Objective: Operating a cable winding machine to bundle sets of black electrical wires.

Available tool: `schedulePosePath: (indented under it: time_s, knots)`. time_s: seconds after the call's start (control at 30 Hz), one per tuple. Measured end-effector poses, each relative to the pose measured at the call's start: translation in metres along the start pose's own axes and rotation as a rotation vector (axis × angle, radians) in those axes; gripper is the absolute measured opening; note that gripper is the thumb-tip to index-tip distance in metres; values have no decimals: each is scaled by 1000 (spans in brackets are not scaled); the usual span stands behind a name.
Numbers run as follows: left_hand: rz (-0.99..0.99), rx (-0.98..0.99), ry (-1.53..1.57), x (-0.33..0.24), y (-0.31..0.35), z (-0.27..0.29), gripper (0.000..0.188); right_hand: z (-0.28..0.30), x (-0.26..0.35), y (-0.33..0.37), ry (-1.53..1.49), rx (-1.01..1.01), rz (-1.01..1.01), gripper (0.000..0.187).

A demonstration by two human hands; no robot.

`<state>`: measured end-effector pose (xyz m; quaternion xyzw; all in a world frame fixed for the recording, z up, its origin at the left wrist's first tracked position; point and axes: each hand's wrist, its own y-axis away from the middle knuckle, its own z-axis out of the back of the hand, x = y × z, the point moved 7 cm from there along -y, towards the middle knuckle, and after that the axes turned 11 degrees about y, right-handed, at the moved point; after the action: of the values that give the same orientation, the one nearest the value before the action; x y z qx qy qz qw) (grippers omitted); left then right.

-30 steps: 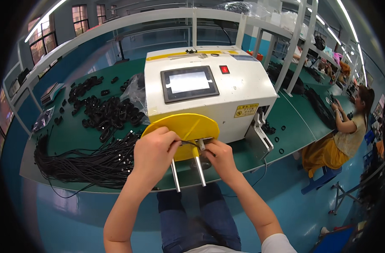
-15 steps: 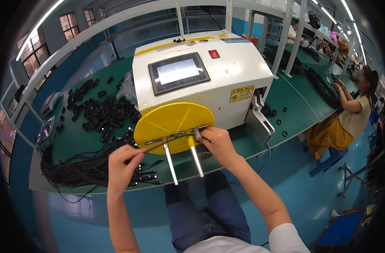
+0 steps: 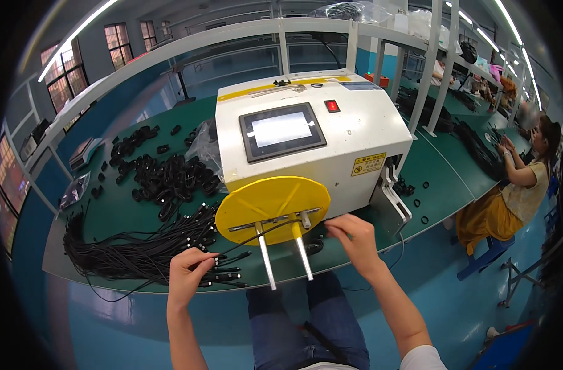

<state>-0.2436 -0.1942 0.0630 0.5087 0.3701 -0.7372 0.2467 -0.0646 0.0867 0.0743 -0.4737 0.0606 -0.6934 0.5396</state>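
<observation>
A yellow disc [image 3: 250, 200] stands at the front of a white machine [image 3: 349, 145], with two silver rods [image 3: 266, 259] sticking out toward me. A black cable [image 3: 244, 242] runs across the disc's lower part, its far end at a small metal clamp [image 3: 305, 220]. My left hand [image 3: 189, 271], left of the disc, is closed in a pinch on this cable. Just right of the disc's rim is my right hand [image 3: 358, 243], its fingertips pointing left and apart from the clamp. Nothing shows in its slightly parted fingers.
A bundle of black cables [image 3: 121, 253] lies on the green table [image 3: 139, 117] at left, below a pile of coiled black cables [image 3: 167, 176]. The machine has a screen [image 3: 281, 131] and a red switch [image 3: 332, 106]. A seated person [image 3: 525, 179] handles cables at right.
My right hand has come off the clamp and moved right, clear of the disc. My left hand still pinches the cable. The whole view has shifted, so the machine appears lower and farther right.
</observation>
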Motion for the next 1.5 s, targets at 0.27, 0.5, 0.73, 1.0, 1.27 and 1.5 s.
schedulePosePath:
  time_s: [0.27,0.5,0.73,1.0,1.27,1.5]
  knots:
    - [3,-8,-5,11,-3,4,15,21,187,52,-1412,1122,146,21]
    - [-10,-23,9,5,-8,-5,15,27,202,65,-1466,1140,522,15]
    - [1,-24,22,0,-3,-4,16,30,178,67,-1645,1161,-157,16]
    - [-59,-9,1,-3,-7,-1,17,4,140,76,-1667,889,-502,23]
    - [-74,-8,20,2,-9,1,17,-2,139,77,-1661,882,-479,22]
    - [-267,30,-220,-55,-9,-31,21,-2,136,81,-1673,879,-510,22]
